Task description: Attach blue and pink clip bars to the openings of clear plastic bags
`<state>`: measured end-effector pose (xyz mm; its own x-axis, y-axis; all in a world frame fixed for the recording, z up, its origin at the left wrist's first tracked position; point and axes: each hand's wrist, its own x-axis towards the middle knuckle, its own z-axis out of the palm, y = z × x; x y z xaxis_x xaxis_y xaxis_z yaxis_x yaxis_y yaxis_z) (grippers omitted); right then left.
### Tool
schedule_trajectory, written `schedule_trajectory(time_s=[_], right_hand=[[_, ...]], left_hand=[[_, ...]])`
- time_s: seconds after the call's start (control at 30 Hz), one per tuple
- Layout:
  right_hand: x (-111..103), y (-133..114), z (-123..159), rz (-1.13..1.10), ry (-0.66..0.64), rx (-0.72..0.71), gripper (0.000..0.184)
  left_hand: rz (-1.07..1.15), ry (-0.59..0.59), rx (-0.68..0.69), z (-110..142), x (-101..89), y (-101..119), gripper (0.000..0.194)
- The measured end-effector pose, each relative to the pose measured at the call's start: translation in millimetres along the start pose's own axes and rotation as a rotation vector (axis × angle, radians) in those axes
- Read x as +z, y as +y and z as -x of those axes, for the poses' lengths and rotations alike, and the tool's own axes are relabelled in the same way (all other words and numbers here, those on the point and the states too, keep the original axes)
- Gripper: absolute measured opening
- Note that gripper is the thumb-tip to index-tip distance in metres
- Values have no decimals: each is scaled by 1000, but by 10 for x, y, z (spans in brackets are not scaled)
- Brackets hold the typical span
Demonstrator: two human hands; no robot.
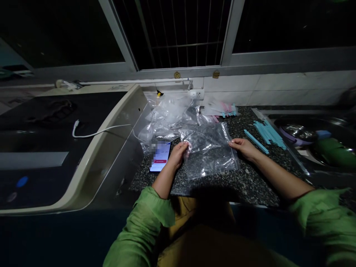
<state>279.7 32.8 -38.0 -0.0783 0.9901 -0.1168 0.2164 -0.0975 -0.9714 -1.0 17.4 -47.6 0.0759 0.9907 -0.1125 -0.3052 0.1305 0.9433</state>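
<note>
A clear plastic bag (210, 154) is stretched flat between my two hands, over the dark speckled counter (178, 185). My left hand (179, 152) pinches its left side, fingers closed. On the opposite edge my right hand (242, 147) has thumb and fingers closed on the plastic. The bag looks see-through with nothing visible inside. Behind it lies a crumpled heap of clear plastic bags (169, 115). A lit phone (160, 157) rests just left of my left hand. Several light-blue plastic strips (268, 133) lie to the right, beyond my right hand.
Pink and blue strips in clear plastic (222, 109) sit by the tiled wall near a socket (197, 94). A sink (292, 120) with dishes is at right. At left stands a cream-edged appliance (111, 111), a white cable (102, 130) across it.
</note>
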Motion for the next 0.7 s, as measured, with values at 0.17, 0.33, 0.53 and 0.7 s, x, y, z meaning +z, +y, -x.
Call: schedule_trajectory(time_s=[0.17,0.33,0.53,0.7], right_hand=[[-67,-92,-14,66,27,-47,51],[-136,-256,-51,188,-48,-67,51],[-187,-525,-84,343,-322,-51,48],[61,-635,-110,484,-503,-135,45]], left_hand=[[-206,-44,-85,211,34,-101,42],[-229,-361,-119,467,-27,-76,42],[-20,-477,-127,496,-263,141,65],[-155,-275,-56,164,-82,182,51]])
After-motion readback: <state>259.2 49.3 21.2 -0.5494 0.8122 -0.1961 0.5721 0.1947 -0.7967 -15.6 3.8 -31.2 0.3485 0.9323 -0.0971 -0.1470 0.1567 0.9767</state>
